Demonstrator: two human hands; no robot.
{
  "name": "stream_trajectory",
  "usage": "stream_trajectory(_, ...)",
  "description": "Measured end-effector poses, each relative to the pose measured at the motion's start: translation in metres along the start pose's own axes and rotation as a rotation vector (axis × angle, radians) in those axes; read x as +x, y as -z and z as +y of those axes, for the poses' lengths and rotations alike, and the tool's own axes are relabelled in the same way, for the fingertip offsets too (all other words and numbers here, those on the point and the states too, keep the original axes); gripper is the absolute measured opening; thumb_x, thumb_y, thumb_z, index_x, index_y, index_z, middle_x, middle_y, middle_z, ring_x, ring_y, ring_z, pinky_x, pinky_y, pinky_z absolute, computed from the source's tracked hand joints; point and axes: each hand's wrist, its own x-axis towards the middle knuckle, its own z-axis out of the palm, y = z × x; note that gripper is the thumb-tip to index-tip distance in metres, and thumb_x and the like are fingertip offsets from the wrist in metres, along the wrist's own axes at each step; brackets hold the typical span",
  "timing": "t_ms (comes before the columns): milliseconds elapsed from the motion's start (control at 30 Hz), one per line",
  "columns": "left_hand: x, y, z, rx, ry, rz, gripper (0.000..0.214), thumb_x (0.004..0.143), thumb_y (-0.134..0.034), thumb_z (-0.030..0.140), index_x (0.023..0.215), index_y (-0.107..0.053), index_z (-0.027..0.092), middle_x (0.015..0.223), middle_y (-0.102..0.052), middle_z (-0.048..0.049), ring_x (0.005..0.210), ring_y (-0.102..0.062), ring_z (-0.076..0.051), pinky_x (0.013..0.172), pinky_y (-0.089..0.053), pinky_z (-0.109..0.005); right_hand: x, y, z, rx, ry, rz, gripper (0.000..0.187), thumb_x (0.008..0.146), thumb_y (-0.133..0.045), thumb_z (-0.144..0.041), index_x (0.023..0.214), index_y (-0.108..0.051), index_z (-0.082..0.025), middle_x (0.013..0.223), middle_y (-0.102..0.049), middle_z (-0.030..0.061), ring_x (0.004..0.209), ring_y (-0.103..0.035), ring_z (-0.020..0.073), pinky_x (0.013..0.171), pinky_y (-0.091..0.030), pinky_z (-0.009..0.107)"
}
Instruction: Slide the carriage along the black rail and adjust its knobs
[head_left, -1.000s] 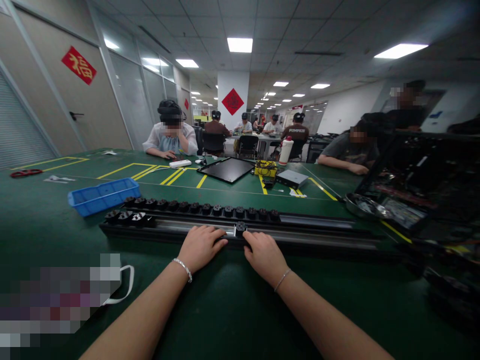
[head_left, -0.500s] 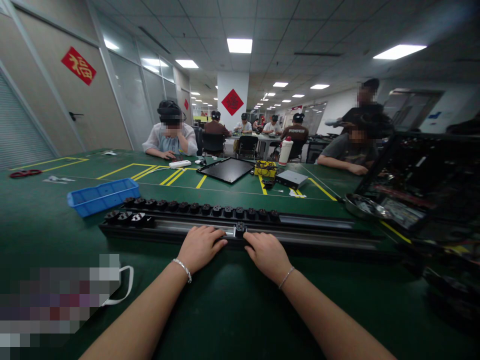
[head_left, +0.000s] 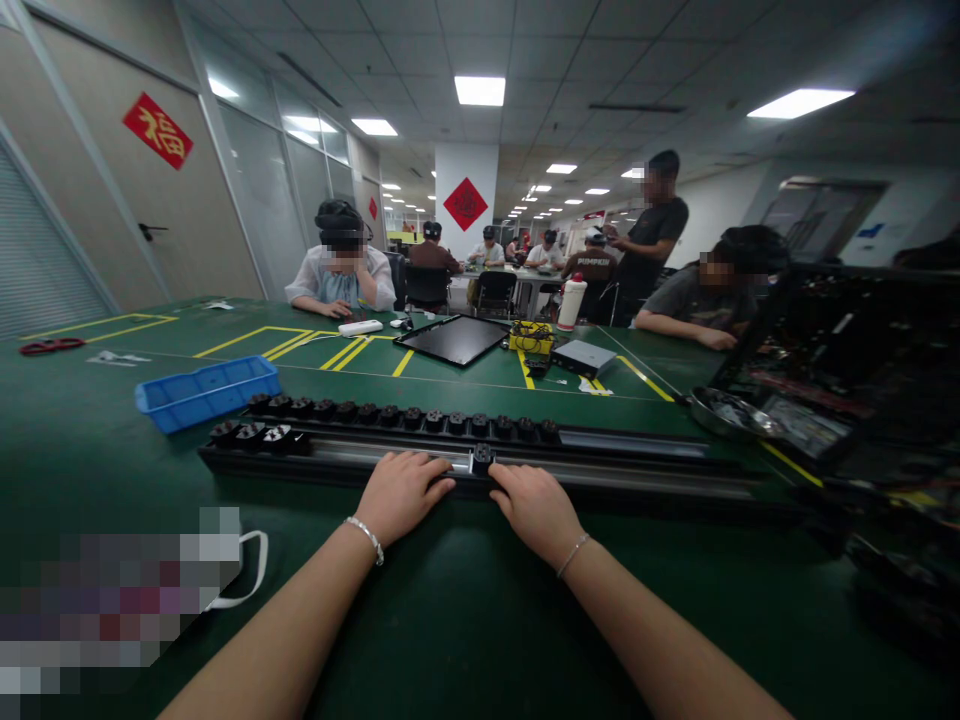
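Two long black power-track rails (head_left: 645,482) lie side by side across the green table. My left hand (head_left: 401,492) rests over the near rail, palm down, thumb apart from the fingers and nothing visible in it. To its right, my right hand (head_left: 534,505) also lies on that rail, thumb apart, its fingertips beside a single black socket module (head_left: 482,456); whether they touch it I cannot tell. This module sits in the groove between my hands. Several similar modules (head_left: 412,417) line the far rail, and 3 with pins showing (head_left: 276,436) stand at the near rail's left end.
A blue plastic bin (head_left: 208,392) stands behind the rails at left. Farther back are a black panel (head_left: 454,339), a yellow box with cables (head_left: 531,338), a grey box (head_left: 583,358) and a white bottle (head_left: 571,303). A metal bowl (head_left: 724,412) stands at right. Co-workers sit across the table.
My hands and the socket module have stayed practically in place. In the background, the standing person has moved left, toward the far table.
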Motion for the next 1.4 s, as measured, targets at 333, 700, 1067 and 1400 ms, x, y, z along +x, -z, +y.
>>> stream_trajectory(333,-0.0006,-0.0011,-0.0014,0.012,0.001,0.001,0.040,0.088,-0.032,0.050,0.106,-0.061,0.028,0.092,-0.064,-0.0032,0.086,-0.055,-0.019,0.071,-0.032,-0.032,0.0001,0.0017,-0.0013,-0.004,-0.014,0.004,0.020,0.083,-0.055,-0.026,0.102,-0.056,-0.023,0.091,-0.064,0.0026,0.081,-0.056,0.0176,0.072,-0.036,0.029)
stream_trajectory(700,-0.0004,-0.0029,-0.0016,0.005,-0.004,0.009,0.038,0.088,-0.034,0.050,0.106,-0.060,0.029,0.091,-0.065,-0.0027,0.086,-0.055,-0.020,0.070,-0.031,-0.032,0.0009,0.0007,-0.0002,0.009,-0.021,-0.018,0.018,0.083,-0.054,-0.026,0.100,-0.055,-0.022,0.089,-0.064,0.0031,0.082,-0.056,0.0177,0.072,-0.036,0.029)
stream_trajectory(1067,-0.0004,-0.0019,-0.0010,0.005,0.004,0.001,0.039,0.088,-0.032,0.051,0.105,-0.060,0.029,0.090,-0.064,-0.0028,0.087,-0.056,-0.020,0.072,-0.032,-0.032,0.0007,0.0010,0.0001,0.025,-0.021,-0.004,0.015,0.082,-0.055,-0.025,0.097,-0.055,-0.021,0.088,-0.064,0.0033,0.082,-0.057,0.0176,0.073,-0.037,0.028)
stream_trajectory(1400,-0.0009,0.0001,-0.0001,-0.006,0.005,0.004,0.038,0.088,-0.033,0.050,0.105,-0.060,0.029,0.089,-0.064,-0.0029,0.086,-0.055,-0.020,0.072,-0.032,-0.033,0.0008,0.0023,-0.0008,0.018,-0.029,-0.004,0.013,0.082,-0.056,-0.025,0.094,-0.055,-0.021,0.087,-0.064,0.0034,0.081,-0.057,0.0176,0.073,-0.038,0.029)
